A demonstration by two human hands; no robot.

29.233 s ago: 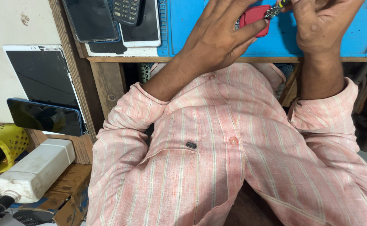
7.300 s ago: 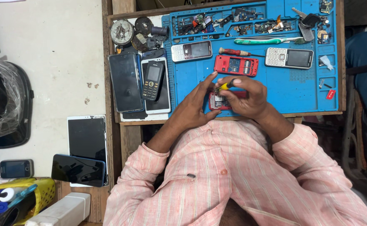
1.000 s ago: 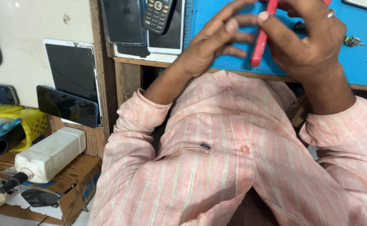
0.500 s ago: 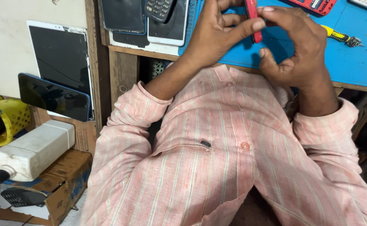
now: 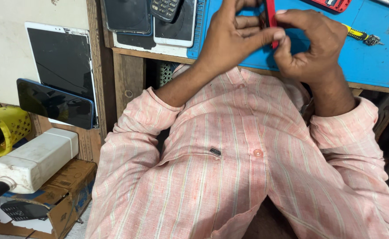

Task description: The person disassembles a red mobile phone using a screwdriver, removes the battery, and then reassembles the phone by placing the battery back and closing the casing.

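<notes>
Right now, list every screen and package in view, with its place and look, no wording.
White-framed tablet with dark cracked screen: leans on the left wall, upright rectangle.
Dark glossy smartphone: lies sideways across the tablet's lower edge.
White-edged phone with black screen: flat on the wooden bench, top.
Brown cardboard box with blue print: bottom left, under a white plastic bottle.

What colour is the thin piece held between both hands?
Red, seen edge-on in the head view: thin piece.
</notes>
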